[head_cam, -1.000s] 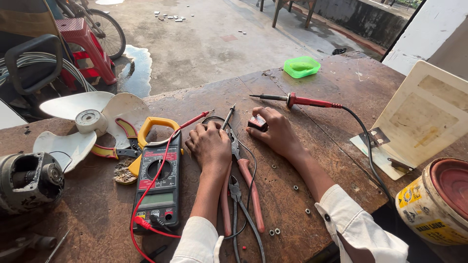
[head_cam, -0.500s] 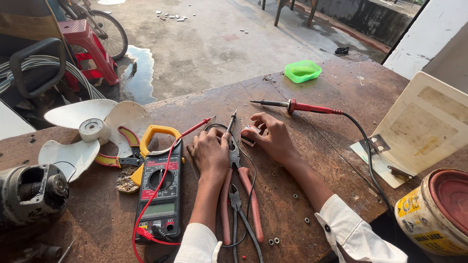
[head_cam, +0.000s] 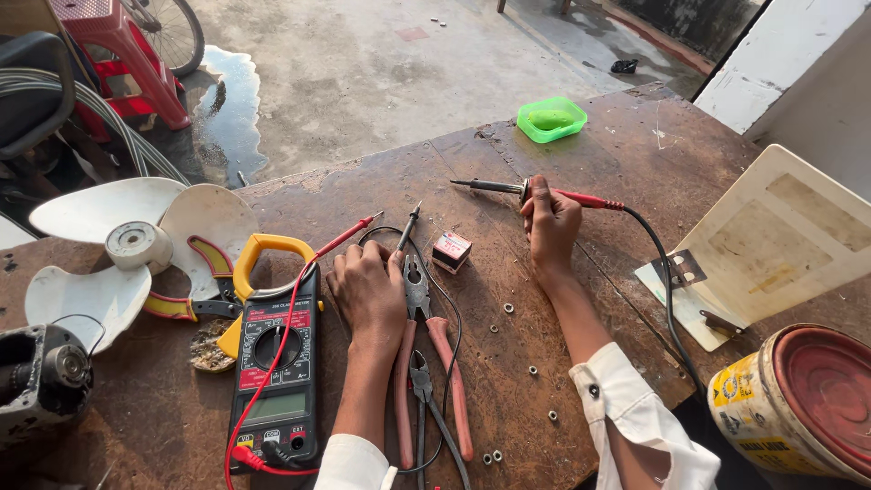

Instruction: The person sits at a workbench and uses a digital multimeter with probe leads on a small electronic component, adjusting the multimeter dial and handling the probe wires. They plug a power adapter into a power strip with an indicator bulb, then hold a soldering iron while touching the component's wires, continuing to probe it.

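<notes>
My right hand (head_cam: 547,227) is closed around the red handle of a soldering iron (head_cam: 508,188) whose dark tip points left along the workbench. My left hand (head_cam: 367,289) rests fingers-down on the bench, over a black wire and against the head of red-handled pliers (head_cam: 434,354). A small pink and white box (head_cam: 451,251) lies alone between the two hands. A clamp multimeter (head_cam: 274,363) with yellow jaws and a red probe lead lies just left of my left hand.
A white fan blade (head_cam: 118,245) and a motor (head_cam: 41,381) sit at the left. A green dish (head_cam: 551,119) is at the far edge, a cream panel (head_cam: 780,245) and a tin can (head_cam: 798,408) at the right. Small nuts lie scattered near the front.
My right hand let go of the small box, moved right and took hold of the soldering iron's handle. The left hand stayed near the pliers. The camera shifted closer.
</notes>
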